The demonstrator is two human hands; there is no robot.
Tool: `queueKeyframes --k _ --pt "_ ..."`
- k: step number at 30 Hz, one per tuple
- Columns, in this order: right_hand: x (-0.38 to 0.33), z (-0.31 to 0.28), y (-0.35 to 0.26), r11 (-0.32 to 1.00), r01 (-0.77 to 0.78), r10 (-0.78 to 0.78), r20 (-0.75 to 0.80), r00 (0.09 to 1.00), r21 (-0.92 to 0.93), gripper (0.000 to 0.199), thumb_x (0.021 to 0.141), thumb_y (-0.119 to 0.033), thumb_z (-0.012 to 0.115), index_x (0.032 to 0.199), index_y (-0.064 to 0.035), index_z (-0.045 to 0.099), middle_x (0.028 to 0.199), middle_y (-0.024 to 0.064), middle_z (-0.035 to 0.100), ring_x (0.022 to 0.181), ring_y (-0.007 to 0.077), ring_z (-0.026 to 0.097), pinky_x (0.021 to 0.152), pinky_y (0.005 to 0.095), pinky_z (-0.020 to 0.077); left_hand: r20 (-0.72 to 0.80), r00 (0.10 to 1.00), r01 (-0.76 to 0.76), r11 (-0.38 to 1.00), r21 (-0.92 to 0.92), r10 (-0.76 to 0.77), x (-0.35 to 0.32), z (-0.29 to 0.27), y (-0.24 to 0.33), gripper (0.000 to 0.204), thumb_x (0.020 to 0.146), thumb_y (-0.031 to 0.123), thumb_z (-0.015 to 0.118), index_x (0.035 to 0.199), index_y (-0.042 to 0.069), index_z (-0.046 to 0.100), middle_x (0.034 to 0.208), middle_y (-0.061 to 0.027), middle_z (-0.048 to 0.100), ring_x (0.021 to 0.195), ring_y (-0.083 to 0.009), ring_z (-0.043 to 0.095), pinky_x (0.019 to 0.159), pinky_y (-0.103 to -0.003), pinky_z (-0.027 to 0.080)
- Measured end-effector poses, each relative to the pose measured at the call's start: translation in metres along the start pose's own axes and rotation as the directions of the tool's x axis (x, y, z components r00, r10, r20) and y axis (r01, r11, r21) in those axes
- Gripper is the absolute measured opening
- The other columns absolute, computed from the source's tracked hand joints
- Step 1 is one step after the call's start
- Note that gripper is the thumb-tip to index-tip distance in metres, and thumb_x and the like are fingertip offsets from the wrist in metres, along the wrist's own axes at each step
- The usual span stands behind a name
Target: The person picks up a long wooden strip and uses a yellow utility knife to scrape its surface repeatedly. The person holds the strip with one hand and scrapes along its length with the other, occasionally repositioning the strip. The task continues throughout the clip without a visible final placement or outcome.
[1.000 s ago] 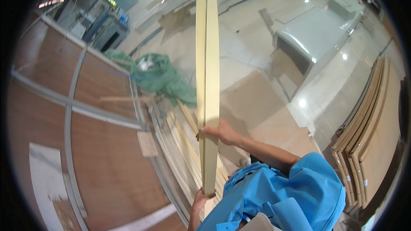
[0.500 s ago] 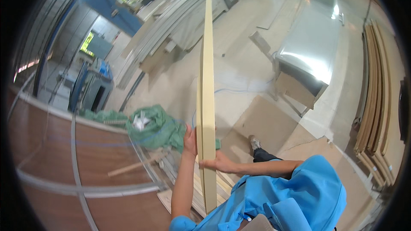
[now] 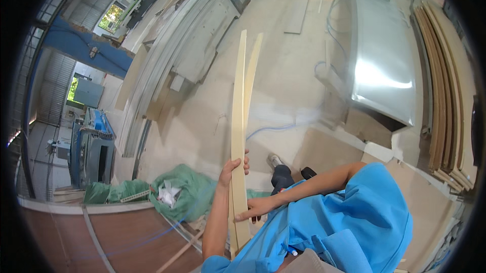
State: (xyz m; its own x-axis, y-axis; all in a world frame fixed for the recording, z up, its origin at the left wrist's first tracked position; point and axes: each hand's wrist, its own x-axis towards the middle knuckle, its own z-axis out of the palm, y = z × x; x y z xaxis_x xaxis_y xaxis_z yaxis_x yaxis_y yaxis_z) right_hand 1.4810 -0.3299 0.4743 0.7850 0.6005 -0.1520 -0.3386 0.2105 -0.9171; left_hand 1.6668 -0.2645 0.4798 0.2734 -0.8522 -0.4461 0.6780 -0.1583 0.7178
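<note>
Two long, narrow pale-yellow board strips stand lengthwise in front of me, running away from my body. They lie together near my hands and spread apart at the far end, where the second strip leans off to the right. My left hand is wrapped round them from the left, with its fingertips showing past the right edge. Lower down and closer to my body, my right hand grips them from the right, its thumb across the front face. The strips' near ends reach down beside my blue sleeve.
A green sack with white scraps lies at the left, beside brown panels in a metal frame. To the right stand a shiny metal-topped table and several leaning boards. A blue hose crosses the floor, and long machinery stands far left.
The strips' far ends have dropped and fanned apart, showing more of their broad faces. My left hand now reaches round to their right edge. My right hand has shifted slightly lower, and my view has turned.
</note>
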Motion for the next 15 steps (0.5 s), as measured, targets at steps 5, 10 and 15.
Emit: queueKeyframes --k 5,10,15 --pt "0.067 -0.125 -0.048 0.965 0.107 -0.033 0.291 0.956 -0.24 0.085 0.095 -0.07 0.063 0.139 0.0025 0.059 0.113 0.0184 0.073 0.105 0.032 0.071 0.088 0.0412 0.0574 0.075 0.996 0.053 0.999 0.013 -0.054 0.072 -0.043 0.087 0.061 0.099 0.022 0.064 0.15 0.0 0.041 0.103 -0.0068 0.056 0.086 -0.0166 0.058 0.073 -0.03 0.051" --pt "0.057 -0.274 -0.091 0.87 -0.123 0.052 -0.158 0.986 -0.478 0.082 0.094 -0.063 0.068 0.142 0.0026 0.057 0.124 0.0276 0.071 0.115 0.0387 0.069 0.097 0.043 0.0543 0.095 0.985 0.141 0.988 0.063 -0.147 0.163 -0.068 0.173 0.059 0.099 0.022 0.064 0.149 0.0 0.041 0.099 -0.0071 0.056 0.082 -0.0167 0.057 0.071 -0.031 0.051" --pt "0.012 -0.454 -0.115 0.895 -0.312 -0.104 -0.832 0.545 -0.317 0.063 0.1 -0.052 0.064 0.135 0.0011 0.064 0.119 0.0254 0.073 0.109 0.0381 0.071 0.096 0.0442 0.0546 0.139 0.973 0.183 0.983 0.019 -0.184 0.285 -0.084 0.234 0.055 0.1 0.024 0.065 0.146 0.002 0.045 0.097 -0.0075 0.057 0.077 -0.0173 0.058 0.066 -0.032 0.051"
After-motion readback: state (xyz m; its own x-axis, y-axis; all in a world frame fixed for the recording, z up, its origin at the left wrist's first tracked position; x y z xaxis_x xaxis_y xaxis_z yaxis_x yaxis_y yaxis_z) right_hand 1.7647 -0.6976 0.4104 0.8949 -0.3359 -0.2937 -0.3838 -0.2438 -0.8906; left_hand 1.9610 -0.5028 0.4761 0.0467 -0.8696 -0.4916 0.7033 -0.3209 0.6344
